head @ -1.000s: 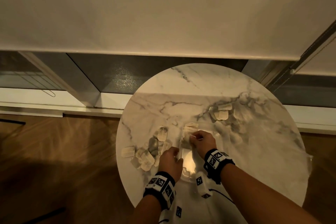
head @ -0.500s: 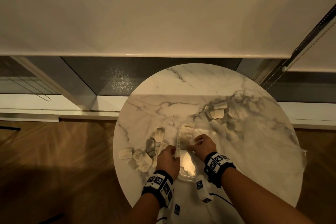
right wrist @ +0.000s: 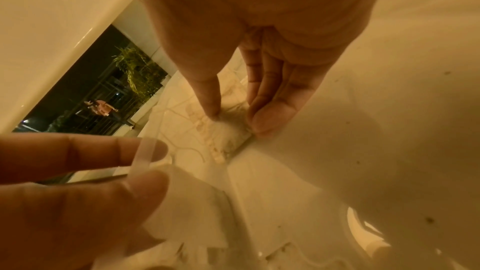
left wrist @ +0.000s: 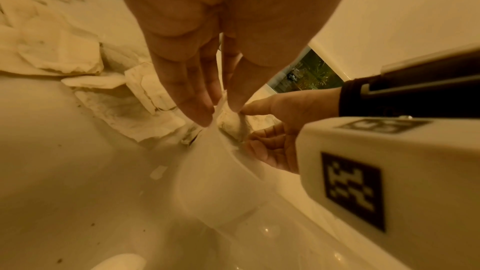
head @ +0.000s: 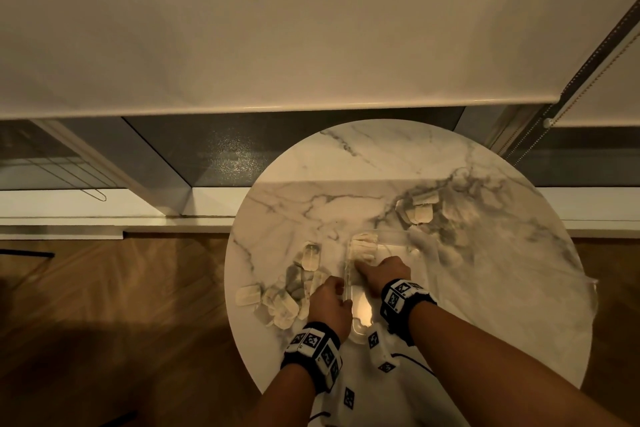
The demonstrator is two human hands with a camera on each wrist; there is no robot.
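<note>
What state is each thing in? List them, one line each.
Clear container: open, lidless, partly filled.
Packed tea bags: in a row at container's far end.
Left hand: pinches the container's wall.
Right hand: pinches a packed tea bag.
Loose tea bags: heaped on the table.
Roller blind: mostly lowered.

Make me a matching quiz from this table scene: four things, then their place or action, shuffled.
1 left hand
2 right hand
3 loose tea bags
4 blind

A hangs behind the table
B pinches packed tea bags in the box
C grips the box wall
D lie on the table

Pairs: 1-C, 2-B, 3-D, 4-A
</note>
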